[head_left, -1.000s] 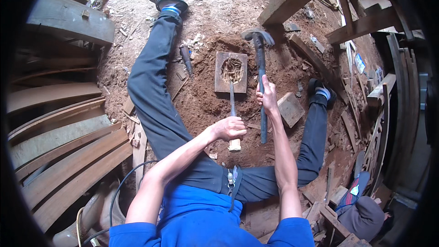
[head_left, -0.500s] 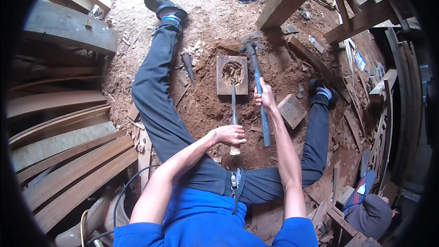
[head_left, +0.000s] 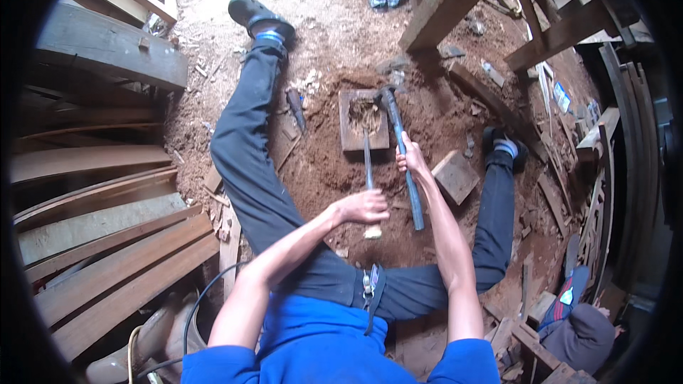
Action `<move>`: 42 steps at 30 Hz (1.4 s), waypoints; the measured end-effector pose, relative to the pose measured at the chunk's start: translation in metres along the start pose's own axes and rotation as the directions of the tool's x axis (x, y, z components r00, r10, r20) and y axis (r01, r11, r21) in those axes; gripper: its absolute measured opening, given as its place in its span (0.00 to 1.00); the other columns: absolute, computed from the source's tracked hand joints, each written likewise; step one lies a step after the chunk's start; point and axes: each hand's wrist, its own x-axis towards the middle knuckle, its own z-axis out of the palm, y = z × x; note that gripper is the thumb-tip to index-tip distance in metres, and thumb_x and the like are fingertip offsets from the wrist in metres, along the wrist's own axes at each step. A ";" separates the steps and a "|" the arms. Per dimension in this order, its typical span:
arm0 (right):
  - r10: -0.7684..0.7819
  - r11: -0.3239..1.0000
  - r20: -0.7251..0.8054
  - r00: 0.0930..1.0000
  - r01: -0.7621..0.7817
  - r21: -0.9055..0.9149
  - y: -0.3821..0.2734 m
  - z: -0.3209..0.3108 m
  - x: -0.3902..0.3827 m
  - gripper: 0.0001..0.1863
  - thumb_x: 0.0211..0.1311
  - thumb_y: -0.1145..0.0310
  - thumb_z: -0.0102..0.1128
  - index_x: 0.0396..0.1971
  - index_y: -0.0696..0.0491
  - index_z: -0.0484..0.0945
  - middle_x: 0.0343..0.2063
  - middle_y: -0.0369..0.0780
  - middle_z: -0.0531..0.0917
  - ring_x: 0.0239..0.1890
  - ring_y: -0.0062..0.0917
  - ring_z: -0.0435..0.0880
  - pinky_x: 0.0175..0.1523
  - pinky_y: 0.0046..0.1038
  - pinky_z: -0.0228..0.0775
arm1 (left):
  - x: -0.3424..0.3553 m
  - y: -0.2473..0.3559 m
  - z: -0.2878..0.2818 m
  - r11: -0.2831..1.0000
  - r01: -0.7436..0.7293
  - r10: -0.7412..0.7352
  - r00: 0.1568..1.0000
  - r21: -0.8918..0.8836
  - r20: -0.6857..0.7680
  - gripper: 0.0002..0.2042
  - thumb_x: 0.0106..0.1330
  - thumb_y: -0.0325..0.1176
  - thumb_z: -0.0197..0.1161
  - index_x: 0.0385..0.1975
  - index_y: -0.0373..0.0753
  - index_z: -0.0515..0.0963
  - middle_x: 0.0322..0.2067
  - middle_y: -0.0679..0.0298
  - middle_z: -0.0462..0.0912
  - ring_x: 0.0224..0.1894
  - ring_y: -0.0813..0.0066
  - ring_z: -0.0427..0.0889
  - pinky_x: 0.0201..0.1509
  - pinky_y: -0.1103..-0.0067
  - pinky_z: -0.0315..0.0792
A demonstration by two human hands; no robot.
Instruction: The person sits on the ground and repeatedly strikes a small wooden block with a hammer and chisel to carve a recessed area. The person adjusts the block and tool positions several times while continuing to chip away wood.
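Observation:
A square wooden block (head_left: 346,124) lies on the sawdust between my legs, with a rough hollow dug into its top. My left hand (head_left: 361,207) is wrapped round the handle of a long metal chisel (head_left: 367,161), whose blade end reaches into the hollow. In my right hand (head_left: 410,154) is a hammer (head_left: 415,206) with a dark head and a bluish handle. The hammer head is by the block's upper right corner; whether it touches the block I cannot tell.
A second wooden block (head_left: 456,176) rests right of my right hand. A dark pointed tool (head_left: 295,109) lies left of the hollowed block. Curved planks (head_left: 107,220) are stacked at left, a timber frame (head_left: 452,0) stands at upper right. Another person (head_left: 580,334) sits at lower right.
The hammer head has come down and left, from beyond the block to its upper right corner. My left hand still grips the chisel in the hollow. The whole view has shifted slightly.

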 end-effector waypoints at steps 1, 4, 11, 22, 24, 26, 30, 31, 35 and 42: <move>0.120 0.989 0.006 0.993 -0.120 0.089 0.006 -0.003 -0.004 0.32 0.64 0.32 0.43 0.17 0.46 0.65 0.09 0.26 0.62 0.07 0.11 0.57 0.12 0.17 0.50 | 0.005 -0.004 -0.006 0.999 0.014 -0.013 1.000 -0.039 0.021 0.08 0.54 0.25 0.65 0.29 0.38 0.72 0.24 0.66 0.73 0.27 0.70 0.74 0.37 0.73 0.71; 0.085 0.995 -0.041 0.996 -0.083 0.050 0.024 -0.009 -0.020 0.31 0.65 0.32 0.42 0.17 0.46 0.64 0.09 0.26 0.62 0.07 0.10 0.57 0.12 0.17 0.50 | 0.020 -0.011 -0.031 0.992 0.089 -0.102 0.984 -0.090 -0.144 0.06 0.55 0.25 0.66 0.28 0.35 0.75 0.21 0.66 0.71 0.26 0.71 0.74 0.36 0.73 0.70; 0.008 0.997 -0.045 0.999 -0.005 0.077 0.054 -0.007 -0.043 0.32 0.66 0.33 0.42 0.19 0.50 0.66 0.09 0.28 0.63 0.07 0.12 0.59 0.12 0.18 0.51 | 0.026 -0.008 -0.079 0.924 0.346 -0.380 0.789 -0.162 -0.484 0.15 0.53 0.16 0.66 0.14 0.38 0.68 0.15 0.65 0.68 0.17 0.70 0.70 0.31 0.73 0.69; 0.026 0.988 -0.002 1.000 -0.025 0.153 0.060 -0.001 -0.045 0.33 0.66 0.33 0.42 0.18 0.50 0.66 0.09 0.29 0.63 0.07 0.14 0.60 0.13 0.20 0.55 | 0.062 -0.001 -0.075 0.945 0.239 -0.326 0.757 -0.224 -0.566 0.12 0.49 0.12 0.64 0.15 0.36 0.70 0.15 0.63 0.70 0.17 0.69 0.71 0.27 0.73 0.70; 0.027 0.983 -0.001 1.000 -0.026 0.180 0.063 0.000 -0.044 0.33 0.66 0.33 0.42 0.17 0.50 0.66 0.09 0.29 0.63 0.07 0.13 0.60 0.12 0.20 0.55 | 0.066 -0.008 -0.069 0.938 0.235 -0.339 0.778 -0.255 -0.529 0.11 0.50 0.12 0.62 0.15 0.36 0.69 0.15 0.63 0.70 0.17 0.68 0.71 0.28 0.72 0.70; 0.051 0.974 0.005 0.999 -0.051 0.221 0.065 0.002 -0.044 0.33 0.66 0.33 0.41 0.16 0.49 0.66 0.09 0.29 0.63 0.07 0.13 0.60 0.12 0.19 0.55 | 0.068 -0.021 -0.061 0.930 0.248 -0.356 0.786 -0.270 -0.506 0.11 0.50 0.14 0.64 0.16 0.35 0.69 0.16 0.62 0.70 0.18 0.66 0.71 0.30 0.71 0.70; 0.056 0.967 0.005 0.998 -0.056 0.250 0.064 0.003 -0.044 0.33 0.66 0.33 0.41 0.16 0.49 0.67 0.09 0.28 0.64 0.07 0.12 0.60 0.12 0.19 0.54 | 0.067 -0.037 -0.043 0.931 0.216 -0.336 0.822 -0.294 -0.460 0.11 0.48 0.24 0.68 0.18 0.34 0.69 0.18 0.61 0.69 0.20 0.63 0.70 0.29 0.71 0.68; 0.074 0.966 -0.009 0.997 -0.070 0.249 0.064 0.003 -0.045 0.33 0.66 0.33 0.40 0.16 0.49 0.67 0.09 0.28 0.64 0.07 0.12 0.60 0.12 0.18 0.54 | 0.067 -0.040 -0.040 0.934 0.213 -0.329 0.828 -0.288 -0.453 0.11 0.46 0.27 0.68 0.18 0.35 0.69 0.18 0.61 0.69 0.21 0.63 0.70 0.28 0.71 0.67; 0.018 0.973 -0.011 1.000 -0.015 0.232 0.060 0.003 -0.049 0.33 0.66 0.34 0.41 0.16 0.49 0.67 0.09 0.28 0.63 0.07 0.12 0.60 0.12 0.18 0.53 | 0.065 -0.045 -0.036 0.920 0.248 -0.354 0.858 -0.303 -0.373 0.10 0.48 0.18 0.64 0.16 0.36 0.68 0.16 0.63 0.68 0.19 0.65 0.70 0.26 0.72 0.67; 0.031 0.984 -0.049 0.998 -0.022 0.176 0.049 0.003 -0.051 0.32 0.68 0.36 0.41 0.16 0.49 0.66 0.09 0.28 0.64 0.07 0.12 0.60 0.12 0.18 0.51 | 0.069 -0.057 -0.045 0.852 0.391 -0.502 0.799 -0.348 -0.331 0.09 0.47 0.27 0.67 0.18 0.36 0.71 0.17 0.60 0.72 0.20 0.64 0.73 0.24 0.71 0.66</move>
